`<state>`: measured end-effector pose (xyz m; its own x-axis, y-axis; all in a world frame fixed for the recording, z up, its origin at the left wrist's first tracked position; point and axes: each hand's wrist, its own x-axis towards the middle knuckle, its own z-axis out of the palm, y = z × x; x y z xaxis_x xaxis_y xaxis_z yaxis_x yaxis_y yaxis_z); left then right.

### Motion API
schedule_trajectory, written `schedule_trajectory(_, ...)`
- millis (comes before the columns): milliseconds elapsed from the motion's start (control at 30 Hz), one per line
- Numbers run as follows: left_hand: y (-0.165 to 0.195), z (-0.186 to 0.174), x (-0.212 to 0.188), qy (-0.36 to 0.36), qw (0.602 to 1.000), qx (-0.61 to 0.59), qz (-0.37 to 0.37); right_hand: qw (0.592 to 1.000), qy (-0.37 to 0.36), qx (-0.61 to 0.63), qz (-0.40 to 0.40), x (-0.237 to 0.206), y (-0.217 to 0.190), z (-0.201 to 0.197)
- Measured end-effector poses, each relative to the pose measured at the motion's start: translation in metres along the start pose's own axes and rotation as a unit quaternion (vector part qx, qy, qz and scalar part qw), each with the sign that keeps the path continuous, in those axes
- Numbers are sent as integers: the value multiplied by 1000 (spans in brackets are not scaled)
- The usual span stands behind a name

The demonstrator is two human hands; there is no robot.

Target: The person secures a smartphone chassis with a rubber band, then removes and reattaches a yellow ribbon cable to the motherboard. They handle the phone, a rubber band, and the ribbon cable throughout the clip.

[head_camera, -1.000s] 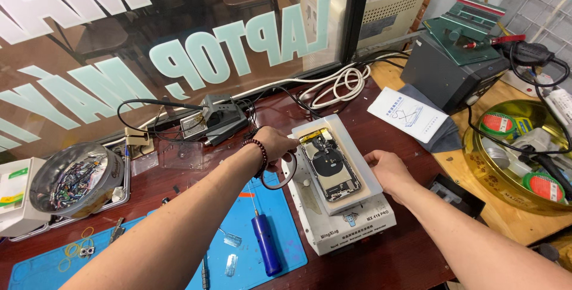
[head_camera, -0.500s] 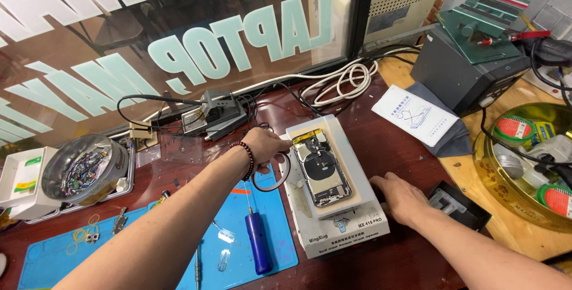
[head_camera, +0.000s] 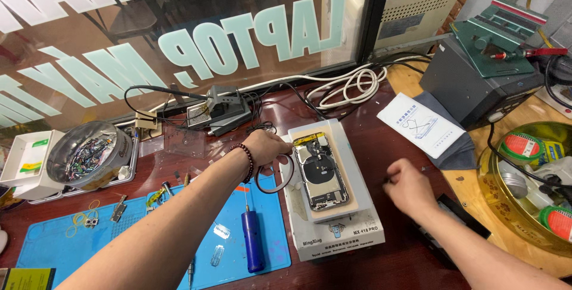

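- the opened phone point(head_camera: 322, 172) lay face down, back off, on the white heater point(head_camera: 333, 206), lengthwise along it and near its left edge; bare pad showed along the phone's right side and past its near end.
- the left hand point(head_camera: 268, 147) rested at the heater's far left corner, fingers curled against the phone's left edge; whether they pinched it could not be told, as the fingertips were hidden behind the knuckles.
- a dark cable loop point(head_camera: 275, 174) hung just left of the heater, under that wrist with its bead bracelet point(head_camera: 246, 162).
- the right hand point(head_camera: 410, 190) hovered right of the heater, clear of its edge, loosely closed; whether anything sat between thumb and finger could not be told.
- open red table point(head_camera: 381, 141) ran between the heater's right edge and the white packet point(head_camera: 421, 124), which lay farther right and back.
- a blue screwdriver point(head_camera: 253, 239) lay on the blue mat point(head_camera: 53, 248) just left of the heater's near corner, parallel to it.
- behind the heater a white cord coil point(head_camera: 351, 84) and a small stand point(head_camera: 220, 111) crowded the window edge.
- far left of the heater sat a round tin point(head_camera: 88, 153) of small parts.
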<state>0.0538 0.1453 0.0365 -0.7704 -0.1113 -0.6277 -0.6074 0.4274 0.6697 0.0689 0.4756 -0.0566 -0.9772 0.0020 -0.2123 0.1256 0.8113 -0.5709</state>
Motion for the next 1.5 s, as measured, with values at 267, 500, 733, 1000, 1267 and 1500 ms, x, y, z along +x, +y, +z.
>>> schedule_trajectory(267, -11, -9, 2, -27, 998, -58, 23, 922, -45, 383, -48, 11, -133, -45)
schedule_trajectory(500, -22, -29, -1, -37, 995, -87, 28, 975, -21, 218, -37, -36, -241, 3)
schedule_trajectory(733, -38, -59, 0, -77, 991, -103, 26, 991, 94, 51, -79, -50, -269, 52)
schedule_trajectory(1000, -52, -73, 4, -92, 988, -113, 53, 979, 137, 2, -151, -58, -275, 77)
schedule_trajectory(1267, -59, -71, 0, -68, 990, -110, 48, 978, 135, -28, -156, -62, -274, 81)
schedule_trajectory(1500, -80, -84, -16, 4, 991, -55, 125, 978, 142, 92, -120, -64, -277, 68)
